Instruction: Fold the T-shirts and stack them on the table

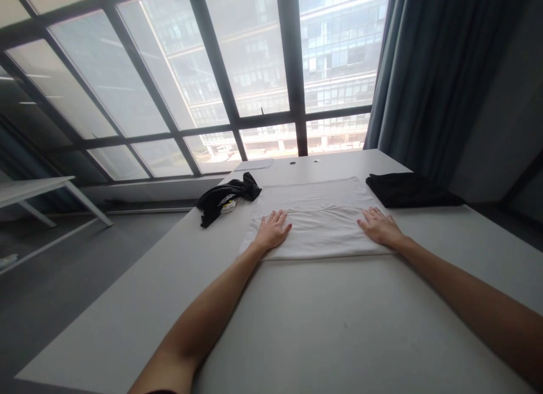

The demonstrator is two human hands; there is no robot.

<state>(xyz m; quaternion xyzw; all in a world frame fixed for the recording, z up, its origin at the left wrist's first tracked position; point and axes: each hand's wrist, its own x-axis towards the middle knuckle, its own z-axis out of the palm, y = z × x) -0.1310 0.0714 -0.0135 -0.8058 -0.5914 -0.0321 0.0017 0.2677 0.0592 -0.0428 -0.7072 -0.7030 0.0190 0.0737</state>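
A white cloth garment, perhaps a shirt, lies folded and spread on the white table, with a crease running across its middle and small wrinkles in the near half. My left hand rests flat on its left side, fingers spread and pointing away from me. On the right side, my right hand also presses down flat, fingers apart and angled inward. Both palms touch the fabric, and neither hand grips it. The garment's exact kind is hard to make out.
A crumpled black garment with white lettering lies left of the white cloth. Folded black fabric sits at the right. The white table reaches toward the windows; a blue curtain hangs behind it. Another table stands far left.
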